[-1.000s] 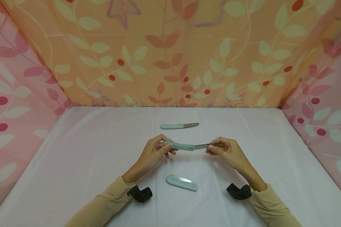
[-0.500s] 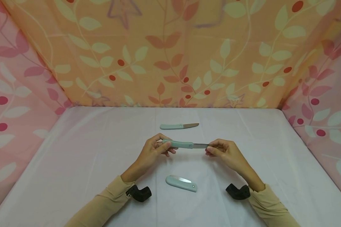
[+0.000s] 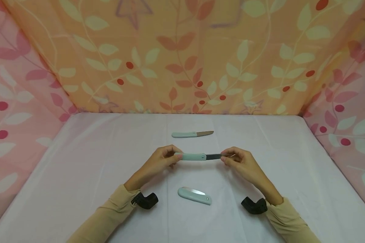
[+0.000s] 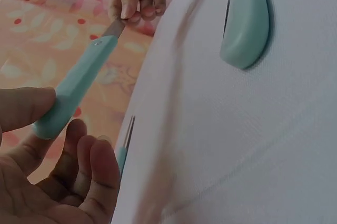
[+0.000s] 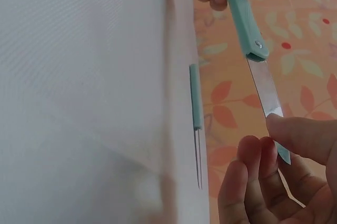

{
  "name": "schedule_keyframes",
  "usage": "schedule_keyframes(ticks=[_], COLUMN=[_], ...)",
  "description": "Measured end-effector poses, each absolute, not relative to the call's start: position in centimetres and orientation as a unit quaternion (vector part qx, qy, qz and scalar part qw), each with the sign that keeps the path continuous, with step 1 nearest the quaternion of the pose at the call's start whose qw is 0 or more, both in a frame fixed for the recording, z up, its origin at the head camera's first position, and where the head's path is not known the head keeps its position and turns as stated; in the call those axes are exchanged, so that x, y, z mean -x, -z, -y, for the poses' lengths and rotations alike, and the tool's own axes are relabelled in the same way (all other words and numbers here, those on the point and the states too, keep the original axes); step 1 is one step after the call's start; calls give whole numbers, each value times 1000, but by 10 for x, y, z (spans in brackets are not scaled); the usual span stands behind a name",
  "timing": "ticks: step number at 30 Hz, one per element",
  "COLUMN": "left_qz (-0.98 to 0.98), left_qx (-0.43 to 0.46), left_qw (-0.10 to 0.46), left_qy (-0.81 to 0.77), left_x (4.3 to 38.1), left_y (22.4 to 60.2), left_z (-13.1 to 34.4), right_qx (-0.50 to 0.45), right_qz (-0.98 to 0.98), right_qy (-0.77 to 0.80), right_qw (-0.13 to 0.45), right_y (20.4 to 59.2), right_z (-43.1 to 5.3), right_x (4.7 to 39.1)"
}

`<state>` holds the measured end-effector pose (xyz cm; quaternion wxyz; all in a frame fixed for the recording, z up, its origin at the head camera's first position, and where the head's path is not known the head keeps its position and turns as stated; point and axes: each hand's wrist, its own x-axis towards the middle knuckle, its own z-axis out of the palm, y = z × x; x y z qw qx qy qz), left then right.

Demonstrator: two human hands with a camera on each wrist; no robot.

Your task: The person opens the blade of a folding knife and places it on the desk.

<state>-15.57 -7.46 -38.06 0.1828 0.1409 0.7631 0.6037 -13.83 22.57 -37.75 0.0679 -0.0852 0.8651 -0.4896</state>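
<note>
Both hands hold one unfolded folding knife [image 3: 192, 157] above the middle of the table, its mint-green handle to the left and its blade to the right. My left hand [image 3: 164, 158] pinches the handle's end between thumb and fingers; in the left wrist view the thumb lies on top of the handle [image 4: 79, 84]. My right hand [image 3: 238, 160] pinches the blade near its tip, as the blade [image 5: 266, 87] in the right wrist view shows. Farther back, a second folding knife [image 3: 184, 134] lies unfolded. Closer to me lies a third folding knife [image 3: 194, 195], folded, with a strip of blade showing.
A white cloth covers the table [image 3: 79, 189]. Patterned fabric walls stand at the back [image 3: 182, 60] and on both sides. Each wrist carries a black camera mount, the left mount [image 3: 146, 200] and the right mount [image 3: 254, 205], near the folded knife.
The held knife has turned slightly, so its handle now lies nearly level and its blade looks darker. My left hand has shifted a little to the left on the handle.
</note>
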Motion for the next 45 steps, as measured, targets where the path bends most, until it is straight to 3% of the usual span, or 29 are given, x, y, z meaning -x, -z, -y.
schedule_keyframes(ticks=[19, 29, 45], left_qz=[-876, -892, -918], left_qx=[-155, -146, -126], left_qw=[85, 65, 79], left_qy=[-450, -422, -367], left_x=[182, 202, 216], left_y=[389, 397, 401], left_z=[76, 76, 74], right_qx=[109, 99, 96], right_qz=[-873, -876, -898], right_qy=[474, 470, 426], right_qw=[40, 33, 50], right_y=[386, 397, 402], right_z=[-220, -215, -213], right_x=[175, 200, 216])
